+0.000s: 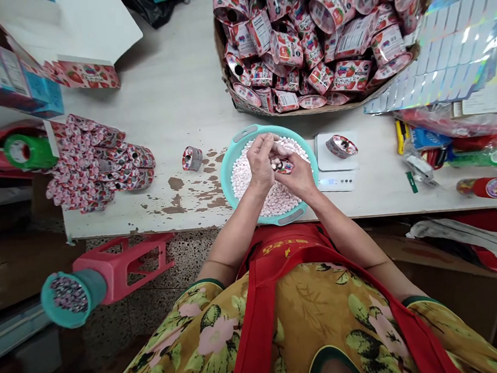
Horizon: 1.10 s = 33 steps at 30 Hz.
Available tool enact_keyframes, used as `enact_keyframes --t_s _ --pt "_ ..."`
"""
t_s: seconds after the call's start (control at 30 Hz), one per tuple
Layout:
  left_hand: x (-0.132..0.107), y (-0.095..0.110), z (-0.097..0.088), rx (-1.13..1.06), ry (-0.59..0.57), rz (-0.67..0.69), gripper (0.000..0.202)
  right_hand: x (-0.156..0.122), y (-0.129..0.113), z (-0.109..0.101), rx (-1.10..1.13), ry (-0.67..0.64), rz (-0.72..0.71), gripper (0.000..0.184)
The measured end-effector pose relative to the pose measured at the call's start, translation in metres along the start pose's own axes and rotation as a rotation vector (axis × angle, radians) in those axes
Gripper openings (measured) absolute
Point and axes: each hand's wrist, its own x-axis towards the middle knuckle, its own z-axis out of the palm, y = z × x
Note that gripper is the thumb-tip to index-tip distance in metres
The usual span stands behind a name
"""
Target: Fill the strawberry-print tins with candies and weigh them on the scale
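A teal basin full of small pale pink candies stands at the table's front edge. Over it, my right hand grips a small strawberry-printed candy container, tilted, with a dark opening and a few candies beside it. My left hand is closed against the container's other side, its fingers bunched together; anything inside them is hidden. Right of the basin, another strawberry-printed container rests on a white digital scale. One more printed container stands alone to the left.
A cardboard box heaped with printed containers stands behind the basin. Stacked containers fill the table's left side. Shiny label sheets, plastic bags and a bottle lie at right. Below left, a pink stool lies near a teal bucket.
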Motion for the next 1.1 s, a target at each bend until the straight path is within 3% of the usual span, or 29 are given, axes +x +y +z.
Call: enact_keyframes --t_s 0.17,0.23,0.3,0.37,0.43,0.5,0.6,0.7,0.77,0.83,0.97,1.1 --pt "-0.002 0.005 0.006 0.061 -0.016 0.102 0.034 -0.003 0.001 -0.007 0.131 0.050 -0.062 0.029" --pt "0.006 0.000 -0.004 0.162 0.058 0.165 0.031 -0.006 0.007 -0.017 0.178 0.069 -0.086 0.033" --pt "0.015 -0.011 -0.021 0.413 0.087 0.180 0.024 -0.011 0.016 -0.030 0.217 0.126 -0.058 0.038" --pt "0.020 -0.025 -0.041 0.802 -0.052 0.092 0.016 -0.020 0.026 -0.043 0.230 0.188 0.004 0.040" --pt "0.018 -0.039 -0.057 1.153 -0.272 -0.003 0.009 -0.029 0.034 -0.052 0.223 0.205 0.058 0.041" --pt "0.014 -0.049 -0.067 1.315 -0.401 -0.019 0.007 -0.038 0.038 -0.055 0.217 0.180 0.088 0.042" --pt "0.009 -0.055 -0.077 1.186 -0.332 -0.008 0.005 -0.047 0.036 -0.054 0.214 0.144 0.111 0.041" --pt "0.007 -0.048 -0.081 0.769 -0.172 -0.157 0.008 -0.050 0.032 -0.051 0.174 0.120 0.128 0.039" --pt "0.003 -0.035 -0.078 0.507 -0.132 -0.231 0.016 -0.049 0.030 -0.050 0.136 0.107 0.119 0.038" --pt "-0.004 -0.018 -0.066 0.403 -0.194 -0.208 0.020 -0.047 0.030 -0.048 0.111 0.084 0.094 0.037" --pt "-0.020 0.009 -0.026 0.681 -0.484 0.051 0.009 -0.043 0.028 -0.043 0.089 0.050 0.046 0.033" --pt "-0.023 0.015 -0.002 0.902 -0.647 0.201 0.024 -0.039 0.025 -0.043 0.112 0.058 0.024 0.032"
